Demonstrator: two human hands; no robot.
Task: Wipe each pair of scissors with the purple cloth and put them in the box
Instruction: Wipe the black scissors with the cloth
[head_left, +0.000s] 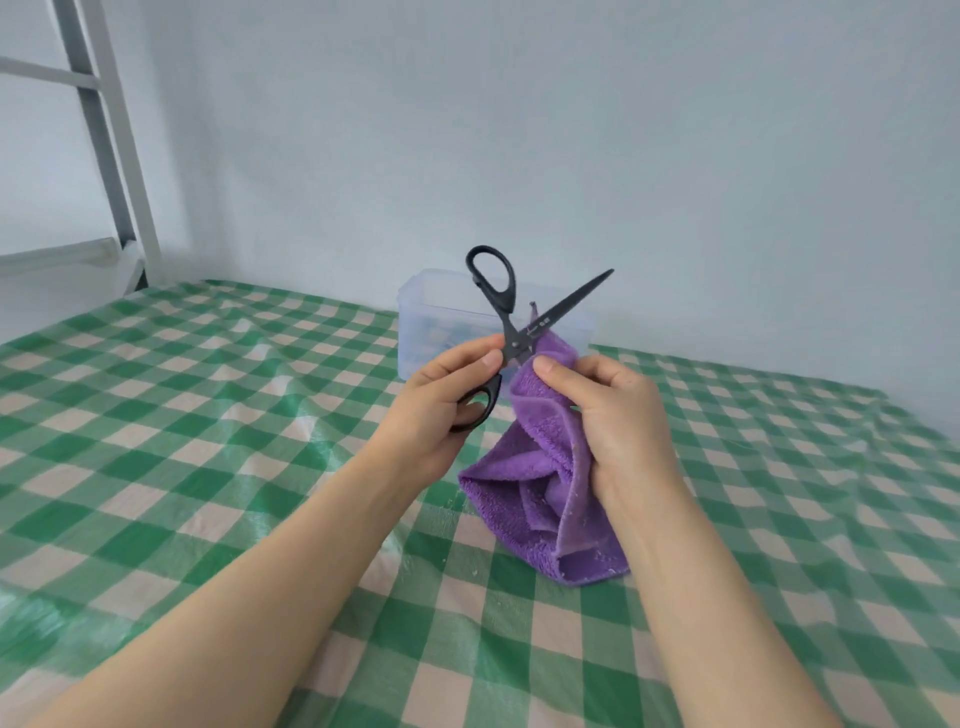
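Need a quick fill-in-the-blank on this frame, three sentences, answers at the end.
1. The left hand holds the black scissors with the blades ____.
2. The cloth gripped by the right hand is ____ in colour.
3. From the camera, the clear box stands ____ the scissors.

Missing words: open; purple; behind.
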